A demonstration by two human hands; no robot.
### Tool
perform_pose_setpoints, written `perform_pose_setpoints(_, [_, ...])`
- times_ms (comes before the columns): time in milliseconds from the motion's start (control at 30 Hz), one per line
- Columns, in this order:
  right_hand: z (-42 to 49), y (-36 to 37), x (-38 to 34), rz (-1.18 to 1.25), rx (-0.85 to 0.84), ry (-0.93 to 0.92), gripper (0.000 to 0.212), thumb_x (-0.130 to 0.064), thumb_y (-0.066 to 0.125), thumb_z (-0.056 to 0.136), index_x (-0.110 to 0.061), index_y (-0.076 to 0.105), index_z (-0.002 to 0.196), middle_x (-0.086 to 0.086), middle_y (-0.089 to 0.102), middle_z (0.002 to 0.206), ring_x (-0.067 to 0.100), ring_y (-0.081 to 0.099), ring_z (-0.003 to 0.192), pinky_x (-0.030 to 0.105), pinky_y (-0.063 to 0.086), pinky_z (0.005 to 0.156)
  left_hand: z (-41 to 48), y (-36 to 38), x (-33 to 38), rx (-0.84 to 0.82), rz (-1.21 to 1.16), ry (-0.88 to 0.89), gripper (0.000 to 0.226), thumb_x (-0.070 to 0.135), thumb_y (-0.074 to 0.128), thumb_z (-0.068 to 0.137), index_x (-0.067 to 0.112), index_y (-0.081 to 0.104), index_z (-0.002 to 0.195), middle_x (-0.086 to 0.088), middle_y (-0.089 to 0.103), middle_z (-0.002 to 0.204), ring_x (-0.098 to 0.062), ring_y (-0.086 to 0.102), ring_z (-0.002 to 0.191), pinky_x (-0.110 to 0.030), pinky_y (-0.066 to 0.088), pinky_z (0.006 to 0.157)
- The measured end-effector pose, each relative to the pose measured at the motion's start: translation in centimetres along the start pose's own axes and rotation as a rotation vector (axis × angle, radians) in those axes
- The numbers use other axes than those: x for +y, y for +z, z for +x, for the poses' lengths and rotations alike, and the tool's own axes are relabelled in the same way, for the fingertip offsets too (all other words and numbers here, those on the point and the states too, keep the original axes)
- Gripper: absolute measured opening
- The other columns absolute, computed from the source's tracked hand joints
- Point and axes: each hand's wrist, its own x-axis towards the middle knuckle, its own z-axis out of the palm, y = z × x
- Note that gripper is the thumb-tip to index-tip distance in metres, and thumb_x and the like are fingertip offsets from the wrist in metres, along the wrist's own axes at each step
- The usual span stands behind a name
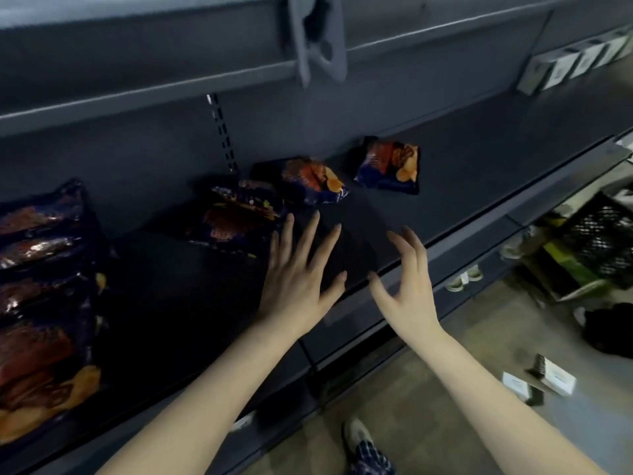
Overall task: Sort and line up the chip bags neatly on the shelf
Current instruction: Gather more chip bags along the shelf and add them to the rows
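Dark blue chip bags with orange-red prints lie on a dark grey shelf (479,159). A row of several bags (44,303) stands packed at the far left. Three loose bags lie scattered further back: one flat (236,217), one tilted behind it (308,181), one apart to the right (388,166). My left hand (298,279) hovers over the shelf with fingers spread, fingertips just short of the flat bag. My right hand (409,286) hangs over the shelf's front edge, fingers apart and curled. Both hands hold nothing.
An upper shelf (171,80) overhangs the work area. White boxes (575,63) sit at the shelf's far right. On the floor to the right are a black mesh crate (603,241), small white boxes (541,378) and a dark bundle (609,330). My shoe (359,437) shows below.
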Motion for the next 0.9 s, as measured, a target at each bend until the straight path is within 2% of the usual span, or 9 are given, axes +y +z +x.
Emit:
perform_pose_setpoints(67, [1.3,-1.1,1.4,-0.019,0.007,-0.003,0.06,-0.027,0.056,0.085,-0.017,0.033,0.14,0.008,0.026,0.15,0.007,0.018,0.14,0.005,0.013,0.107,1.7,0.4,1.2,0.001,-0.014,0.009,0.067,0.054,0.035,0.089,0.028,0.016,0.148,-0.006,0.014,0.157,-0.033,0.002,0.143,-0.048,0.001,0.113])
perform_pose_setpoints(167, [3.4,-2.6,3.4,-0.033,0.048,0.037,0.066,-0.017,0.062,0.086,-0.016,0.029,0.143,0.006,0.028,0.15,0.017,0.021,0.141,0.025,0.021,0.111,4.1,1.3,2.7,-0.013,-0.067,0.019,0.066,0.054,0.033,0.089,0.029,0.014,0.148,-0.006,0.014,0.157,-0.033,0.011,0.143,-0.049,0.011,0.114])
perform_pose_setpoints(300, [5.9,-4.3,5.9,-0.058,0.044,0.052,0.068,-0.016,0.064,0.085,-0.015,0.029,0.144,0.006,0.027,0.15,0.019,0.02,0.141,0.031,0.023,0.111,6.6,3.1,4.5,-0.059,-0.133,0.002,0.066,0.054,0.031,0.09,0.029,0.015,0.148,-0.006,0.014,0.157,-0.034,0.016,0.142,-0.051,0.025,0.111])
perform_pose_setpoints(500, [9.0,-5.6,9.6,-0.089,-0.063,0.047,0.07,-0.018,0.064,0.083,-0.017,0.031,0.144,0.011,0.024,0.151,0.03,0.017,0.142,0.052,0.03,0.11,9.4,6.0,7.0,-0.112,-0.127,-0.05,0.068,0.058,0.025,0.088,0.03,0.013,0.148,-0.006,0.01,0.157,-0.034,0.013,0.142,-0.049,0.019,0.112])
perform_pose_setpoints(667, [11.7,-5.4,11.7,-0.114,-0.138,0.045,0.072,-0.018,0.063,0.081,-0.018,0.029,0.145,0.013,0.016,0.154,0.033,0.01,0.144,0.056,0.029,0.109,11.4,7.7,8.3,-0.162,-0.117,-0.068,0.068,0.057,0.025,0.087,0.027,0.021,0.148,-0.008,0.015,0.156,-0.037,0.017,0.141,-0.051,0.021,0.112])
perform_pose_setpoints(900, [14.1,-3.1,12.9,-0.157,-0.215,-0.022,0.07,-0.02,0.064,0.083,-0.025,0.031,0.145,0.008,0.012,0.157,0.035,0.002,0.144,0.051,0.016,0.116,11.0,9.4,9.3,-0.254,-0.07,-0.14,0.069,0.059,0.017,0.085,0.029,0.023,0.147,-0.004,0.016,0.157,-0.036,0.016,0.141,-0.05,0.014,0.113])
